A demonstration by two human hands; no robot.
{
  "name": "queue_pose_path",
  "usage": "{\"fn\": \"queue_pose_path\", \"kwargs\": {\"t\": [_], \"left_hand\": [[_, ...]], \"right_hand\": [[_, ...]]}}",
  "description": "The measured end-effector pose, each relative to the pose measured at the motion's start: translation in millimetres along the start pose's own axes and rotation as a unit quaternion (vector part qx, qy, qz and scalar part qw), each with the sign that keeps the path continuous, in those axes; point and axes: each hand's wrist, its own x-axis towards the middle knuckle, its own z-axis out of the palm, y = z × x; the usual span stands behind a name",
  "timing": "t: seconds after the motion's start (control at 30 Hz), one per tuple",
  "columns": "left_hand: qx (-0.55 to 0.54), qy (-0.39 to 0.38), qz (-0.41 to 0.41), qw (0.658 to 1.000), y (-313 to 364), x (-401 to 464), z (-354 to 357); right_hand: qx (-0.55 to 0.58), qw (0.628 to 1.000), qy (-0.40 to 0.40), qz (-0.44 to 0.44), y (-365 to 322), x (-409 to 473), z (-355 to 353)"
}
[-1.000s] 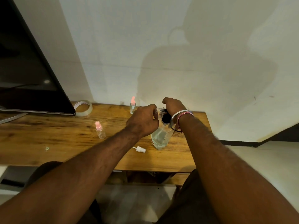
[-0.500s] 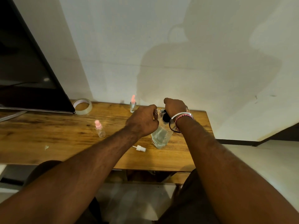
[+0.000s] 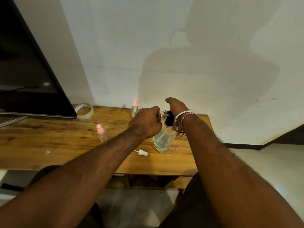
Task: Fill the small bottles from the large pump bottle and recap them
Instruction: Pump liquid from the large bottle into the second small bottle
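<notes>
Fingers of the left hand are curled round a small clear bottle, holding its mouth right up at the spout of the large pump bottle. The right hand sits on top of the black pump head; can't tell how its fingers lie, since the back of the hand hides them, but it looks like it's pressing down.

So I'd say this is the filling step. Next move probably calls for steady pumps with the little bottle's neck kept lined up, then picking up the loose white spray cap lying on the table just in front of the big bottle and screwing it on.

Big bottle is see-through plastic, squarish, with pale liquid inside. Two more small bottles stand capped in pink: one out to the left, one near the wall. Table is grainy, worn wood. A roll of clear tape sits by the dark screen.
</notes>
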Motion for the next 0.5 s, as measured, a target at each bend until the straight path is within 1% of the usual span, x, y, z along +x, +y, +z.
{"fn": "queue_pose_path", "kwargs": {"t": [0.1, 0.23, 0.37, 0.5], "left_hand": [[0.0, 0.002, -0.004, 1.0, -2, 1, 0], [0.002, -0.001, -0.001, 1.0, -6, 3, 0], [0.01, -0.002, 0.009, 1.0, -9, 2, 2], [0.016, 0.0, 0.012, 1.0, -13, 0, 3]], "right_hand": [[-0.074, 0.997, 0.005, -0.037, -5, -2, 5], [-0.164, 0.985, 0.004, -0.058, -5, 3, 8], [-0.19, 0.979, 0.017, -0.067, 1, 8, 9], [-0.257, 0.963, 0.015, -0.082, 6, 10, 12]]}}
